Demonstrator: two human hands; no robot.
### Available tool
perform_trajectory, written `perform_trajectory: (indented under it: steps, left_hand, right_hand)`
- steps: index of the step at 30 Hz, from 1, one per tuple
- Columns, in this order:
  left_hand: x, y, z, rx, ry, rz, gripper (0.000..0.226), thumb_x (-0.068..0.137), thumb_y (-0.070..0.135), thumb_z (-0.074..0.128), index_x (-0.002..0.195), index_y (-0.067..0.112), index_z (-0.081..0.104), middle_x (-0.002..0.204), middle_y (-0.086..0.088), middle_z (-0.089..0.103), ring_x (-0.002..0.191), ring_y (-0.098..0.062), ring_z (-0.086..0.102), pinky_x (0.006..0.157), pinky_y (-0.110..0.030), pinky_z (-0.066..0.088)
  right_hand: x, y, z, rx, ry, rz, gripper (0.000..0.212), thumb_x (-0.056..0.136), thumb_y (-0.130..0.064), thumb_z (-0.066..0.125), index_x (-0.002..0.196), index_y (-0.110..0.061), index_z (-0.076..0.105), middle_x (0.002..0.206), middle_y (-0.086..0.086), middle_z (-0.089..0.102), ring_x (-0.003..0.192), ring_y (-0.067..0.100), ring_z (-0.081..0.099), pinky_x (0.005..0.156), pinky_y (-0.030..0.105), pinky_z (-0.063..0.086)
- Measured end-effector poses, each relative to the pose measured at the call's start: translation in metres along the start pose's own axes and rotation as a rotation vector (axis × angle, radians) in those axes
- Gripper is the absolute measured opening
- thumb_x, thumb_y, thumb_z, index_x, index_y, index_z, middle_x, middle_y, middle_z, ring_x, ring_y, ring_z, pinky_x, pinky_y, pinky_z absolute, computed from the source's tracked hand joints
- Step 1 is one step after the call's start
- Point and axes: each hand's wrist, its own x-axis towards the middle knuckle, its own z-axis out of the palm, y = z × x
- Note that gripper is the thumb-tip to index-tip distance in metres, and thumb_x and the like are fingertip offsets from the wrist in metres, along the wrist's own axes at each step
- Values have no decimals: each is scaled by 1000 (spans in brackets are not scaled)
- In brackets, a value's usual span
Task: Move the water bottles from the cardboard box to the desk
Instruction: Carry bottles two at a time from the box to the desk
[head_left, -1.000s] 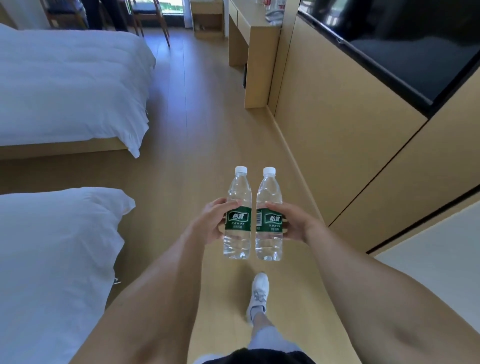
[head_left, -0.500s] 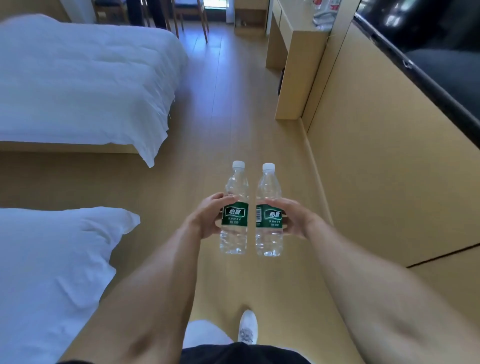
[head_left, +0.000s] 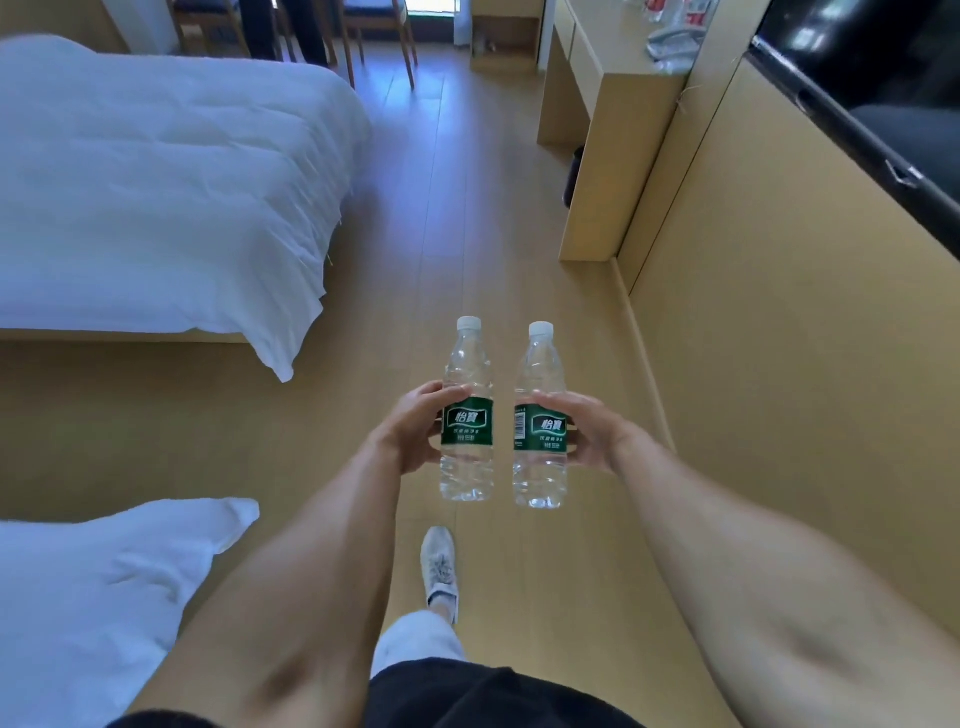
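White covers lie on the big bed (head_left: 156, 171) at ten o'clock. The wooden bench (head_left: 613, 78) waits far off at one o'clock, across the floor (head_left: 467, 234). The left hand (head_left: 410, 431) grips one water bottle (head_left: 466, 431), and the right hand (head_left: 592, 431) grips the other water bottle (head_left: 540, 436). Both bottles stand upright, close but apart. I think it is best to walk steady, keep them straight, and set each one flat on a bare spot.

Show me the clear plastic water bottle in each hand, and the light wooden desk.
Left hand's clear plastic water bottle (head_left: 467, 426): head view, green label.
Right hand's clear plastic water bottle (head_left: 540, 434): head view, green label.
Light wooden desk (head_left: 602, 171): head view, side panel.
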Motion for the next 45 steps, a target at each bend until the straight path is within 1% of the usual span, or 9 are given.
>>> perform_trajectory:
  steps: [4,9,16,22,27,32,38,43,45]
  left_hand:
    - [71,56,-15,-2,-35,-8,36,89,31,73,121,16,66,112,-11,68,101,-29,66,69,-49,59]
    - [147,130,-33,-24,-102,-14,33,86,29,76,117,18,70,109,-10,71,101,-27,66,67,-48,59]
    - [225,207,-48,-21,-144,-31,31,87,27,75,116,15,71,104,-10,72,101,-29,66,69,-50,59]
    - [299,260,-63,-15,-115,-22,33,89,28,73,118,13,68,104,-11,71,98,-27,66,65,-45,59]
    - [364,309,-71,-5,-56,-3,31,89,27,72,117,14,68,101,-9,70,92,-24,66,59,-41,58]
    - [436,377,-71,-16,-1,1,35,91,27,70,123,12,65,109,-13,68,98,-28,65,58,-41,59]
    - [512,448,-68,-48,28,27,38,92,26,69,127,13,63,116,-14,67,102,-29,65,64,-47,60]
    - [576,494,-75,-45,44,36,38,92,28,68,127,12,63,119,-16,66,107,-32,63,80,-58,58]
    - [604,508,-78,-33,56,26,37,92,28,68,125,13,64,114,-13,66,105,-30,62,89,-62,54]
  right_hand:
    - [60,-56,-6,18,42,-6,49,89,-36,71,128,-10,57,128,23,63,103,33,65,100,57,50]
    - [122,-131,-10,60,61,-15,52,89,-36,71,131,-10,56,116,19,67,99,30,66,94,50,55]
    - [196,-219,-13,113,82,-44,52,89,-36,71,131,-9,57,126,22,64,103,31,65,99,54,51]
    - [274,-283,-23,89,36,-38,51,91,-35,68,132,-8,56,129,23,63,121,38,60,102,58,48]
    - [344,-335,-38,68,2,-24,52,92,-35,67,134,-7,54,132,24,61,124,39,57,104,60,45]
    - [424,-413,-58,60,-64,6,53,92,-34,66,136,-7,53,134,25,59,127,41,55,107,60,42]
    - [491,-503,-79,9,-92,-6,52,91,-37,67,134,-10,55,128,19,64,110,32,63,102,51,49]
    - [544,-556,-94,-4,-95,-7,53,92,-37,65,135,-8,53,125,19,65,105,30,62,93,46,53]
    - [566,-570,-100,-2,-95,3,53,93,-37,64,136,-8,53,122,18,65,105,30,61,99,50,50]
